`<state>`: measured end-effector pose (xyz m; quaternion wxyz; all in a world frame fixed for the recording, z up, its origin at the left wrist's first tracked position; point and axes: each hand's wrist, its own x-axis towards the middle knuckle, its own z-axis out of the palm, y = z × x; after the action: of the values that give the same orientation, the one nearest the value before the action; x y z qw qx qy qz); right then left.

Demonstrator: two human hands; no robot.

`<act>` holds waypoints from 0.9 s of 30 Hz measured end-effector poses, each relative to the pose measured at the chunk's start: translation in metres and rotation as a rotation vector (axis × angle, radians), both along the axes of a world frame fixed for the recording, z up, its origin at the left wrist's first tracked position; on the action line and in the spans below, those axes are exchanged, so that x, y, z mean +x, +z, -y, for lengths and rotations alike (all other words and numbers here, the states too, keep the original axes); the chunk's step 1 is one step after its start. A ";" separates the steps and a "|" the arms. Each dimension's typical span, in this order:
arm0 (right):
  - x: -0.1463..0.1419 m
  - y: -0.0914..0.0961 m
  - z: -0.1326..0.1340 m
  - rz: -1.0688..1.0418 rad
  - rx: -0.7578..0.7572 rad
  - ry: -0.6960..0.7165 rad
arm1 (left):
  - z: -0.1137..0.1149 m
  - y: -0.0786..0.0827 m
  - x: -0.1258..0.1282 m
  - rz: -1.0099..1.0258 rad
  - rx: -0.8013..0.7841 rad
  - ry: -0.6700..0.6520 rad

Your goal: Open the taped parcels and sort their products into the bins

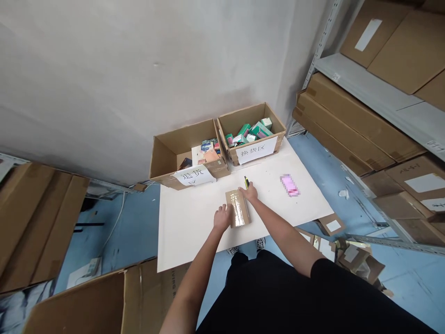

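A small cardboard box (238,208) with shiny clear tape along its top lies on the white table (187,222), near its front edge. My left hand (222,217) grips the box at its left side, fingers curled against it. At the far right corner of the box is my right hand (249,191), closed around a slim yellow-and-black tool (246,182) that points away from me. Whether this tool is a knife or a pen is too small to tell. My right thumb side touches the box edge.
Two open cartons with handwritten paper labels stand at the table's back: the left carton (163,178) holds assorted packs, the right carton (278,144) green-and-white boxes. A blurred pink item (290,185) lies at right. Shelving (368,83) with cartons flanks the right; a big open carton (79,301) sits lower left.
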<state>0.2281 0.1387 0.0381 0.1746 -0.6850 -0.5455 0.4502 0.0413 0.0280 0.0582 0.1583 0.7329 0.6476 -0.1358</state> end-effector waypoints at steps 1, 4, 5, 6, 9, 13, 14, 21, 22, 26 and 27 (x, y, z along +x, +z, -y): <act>0.004 -0.001 0.008 0.010 -0.011 -0.009 | -0.010 0.001 0.000 0.008 0.005 -0.064; 0.015 -0.016 0.049 0.036 -0.093 -0.028 | -0.040 0.000 -0.002 0.057 -0.071 -0.296; 0.017 -0.023 0.064 0.033 -0.143 -0.003 | -0.047 -0.001 -0.003 0.067 -0.112 -0.340; 0.019 -0.030 0.076 0.027 -0.181 0.029 | -0.051 -0.002 -0.004 0.071 -0.149 -0.353; 0.022 -0.041 0.079 0.080 -0.209 0.015 | -0.051 -0.008 -0.005 0.043 -0.164 -0.249; 0.026 -0.027 0.020 0.200 -0.089 -0.009 | -0.029 -0.021 0.015 -0.038 -0.001 0.027; 0.029 -0.023 0.006 0.207 -0.053 -0.053 | -0.023 -0.025 0.023 -0.054 0.038 0.087; 0.072 -0.032 0.026 -0.166 -0.206 -0.085 | -0.015 -0.042 0.048 -0.058 0.131 0.256; 0.076 -0.036 0.036 -0.202 -0.233 -0.061 | -0.018 -0.042 0.048 -0.051 0.130 0.257; 0.080 -0.044 0.052 -0.298 -0.240 -0.024 | -0.023 -0.038 0.046 -0.041 0.125 0.257; 0.079 -0.044 0.050 -0.306 -0.228 -0.023 | -0.023 -0.037 0.046 -0.043 0.118 0.258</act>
<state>0.3068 0.0886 -0.0056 0.1820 -0.6300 -0.4502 0.6060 0.0870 0.0511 0.0208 0.1173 0.6484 0.7466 -0.0917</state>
